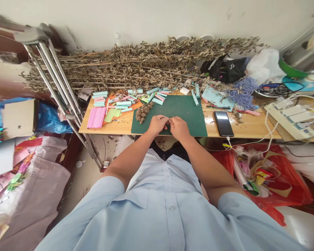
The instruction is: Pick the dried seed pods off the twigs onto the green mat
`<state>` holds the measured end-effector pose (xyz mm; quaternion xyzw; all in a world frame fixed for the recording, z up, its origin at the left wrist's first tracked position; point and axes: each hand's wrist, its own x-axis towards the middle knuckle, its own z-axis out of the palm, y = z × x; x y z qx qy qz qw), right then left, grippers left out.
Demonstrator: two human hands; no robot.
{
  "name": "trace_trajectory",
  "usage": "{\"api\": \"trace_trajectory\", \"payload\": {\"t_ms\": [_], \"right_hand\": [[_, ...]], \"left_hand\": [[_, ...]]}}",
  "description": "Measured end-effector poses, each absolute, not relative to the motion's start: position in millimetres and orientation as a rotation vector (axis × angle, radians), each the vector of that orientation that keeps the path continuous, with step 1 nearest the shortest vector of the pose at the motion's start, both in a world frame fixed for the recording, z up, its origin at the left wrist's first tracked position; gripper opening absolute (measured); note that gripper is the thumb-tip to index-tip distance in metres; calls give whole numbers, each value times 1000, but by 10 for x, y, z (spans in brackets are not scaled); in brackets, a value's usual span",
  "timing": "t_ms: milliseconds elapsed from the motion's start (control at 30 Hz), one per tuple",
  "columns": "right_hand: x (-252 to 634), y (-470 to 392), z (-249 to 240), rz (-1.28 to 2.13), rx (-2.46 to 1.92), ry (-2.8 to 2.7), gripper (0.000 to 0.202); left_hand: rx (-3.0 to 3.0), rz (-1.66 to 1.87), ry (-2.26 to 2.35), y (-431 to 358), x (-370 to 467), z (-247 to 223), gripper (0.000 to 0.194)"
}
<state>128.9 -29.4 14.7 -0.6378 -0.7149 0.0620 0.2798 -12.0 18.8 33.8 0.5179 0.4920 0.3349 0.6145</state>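
Note:
My left hand (157, 124) and my right hand (178, 126) meet over the front edge of a green mat (188, 113). Fingers of both are curled and pinched together; whatever they hold is too small or hidden to name. A clump of brown dried balls (143, 113) lies on the mat just beyond my left hand. Rolled pieces of blue and pink paper (124, 103) are heaped at the mat's left and back edges. A pink paper stack (96, 117) rests farther left on the wooden table (143, 131).
Dried leafy stalks (136, 64) stretch along the wall. Metal crutches (59, 76) lean at the left. To the right are a plugged-in phone (223, 123), purple yarn (242, 93) and a power strip (290, 116) with cables. A red bag (290, 184) sits below.

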Motion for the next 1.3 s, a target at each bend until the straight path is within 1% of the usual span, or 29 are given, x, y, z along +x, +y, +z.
{"api": "trace_trajectory", "payload": {"t_ms": [233, 433, 533, 667, 767, 867, 967, 1067, 1167, 1300], "right_hand": [[1304, -281, 196, 159, -1742, -1973, 26], [1201, -283, 174, 228, -1668, -1779, 25], [1138, -254, 114, 390, -1649, -1537, 22], [1090, -181, 46, 799, -1621, -1097, 28], [1087, -147, 49, 874, -1603, -932, 34], [1107, -160, 93, 773, -1634, -1067, 31], [1135, -208, 147, 486, -1672, -1357, 24], [1156, -267, 189, 271, -1648, -1649, 27], [1167, -313, 206, 167, -1646, -1830, 32], [1180, -320, 197, 86, -1693, -1908, 30]], "left_hand": [[1115, 788, 1099, 207, -130, 352, 9], [1015, 830, 1064, 250, -152, 289, 6], [960, 835, 1057, 256, -170, 296, 8], [904, 837, 1046, 247, -187, 335, 11], [895, 841, 1043, 237, -188, 357, 11], [894, 827, 1059, 235, -177, 363, 10], [897, 810, 1092, 241, -159, 357, 11], [907, 812, 1112, 249, -143, 344, 12], [913, 814, 1110, 252, -134, 334, 11], [923, 802, 1117, 244, -135, 333, 11]]}}
